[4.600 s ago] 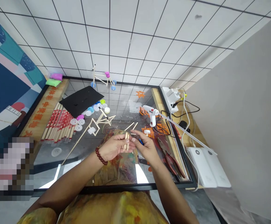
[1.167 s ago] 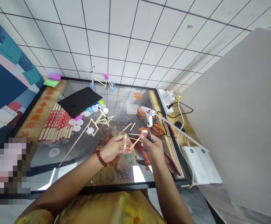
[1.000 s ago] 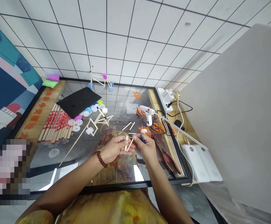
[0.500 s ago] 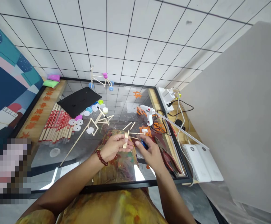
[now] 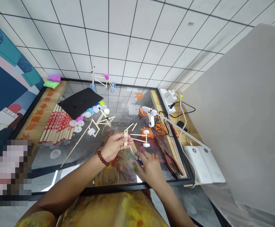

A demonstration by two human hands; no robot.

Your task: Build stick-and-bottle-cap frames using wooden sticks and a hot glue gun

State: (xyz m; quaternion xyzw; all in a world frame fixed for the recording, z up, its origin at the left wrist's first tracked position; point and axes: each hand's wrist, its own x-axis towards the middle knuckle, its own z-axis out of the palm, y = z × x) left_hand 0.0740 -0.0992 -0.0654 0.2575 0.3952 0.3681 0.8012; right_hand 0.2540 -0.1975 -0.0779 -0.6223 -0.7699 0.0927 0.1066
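My left hand (image 5: 115, 144), with a bead bracelet, is closed on several short wooden sticks (image 5: 126, 138) held upright side by side. To its right and lower down, my right hand (image 5: 149, 165) is closed round a small blue-handled tool (image 5: 138, 158); its pale tip points toward the left hand's fingers, and its exact kind is hard to make out. A loose stick end shows by that tip. Just beyond my hands lies a stick frame with white wheels (image 5: 146, 145). Two short sticks (image 5: 134, 127) lie above it.
A white glue gun (image 5: 151, 115) lies at the right, with red-handled pliers (image 5: 169, 157) nearer me. At left are another stick frame (image 5: 99, 123), bottle caps (image 5: 90, 111), packed chopsticks (image 5: 58, 126) and a black sheet (image 5: 80, 102). A finished-looking stick model (image 5: 104, 80) stands behind.
A stick from my right hand has joined those in my left. My right hand has drawn back toward me with the blue-handled tool, uncovering the wheeled frame and red pliers.
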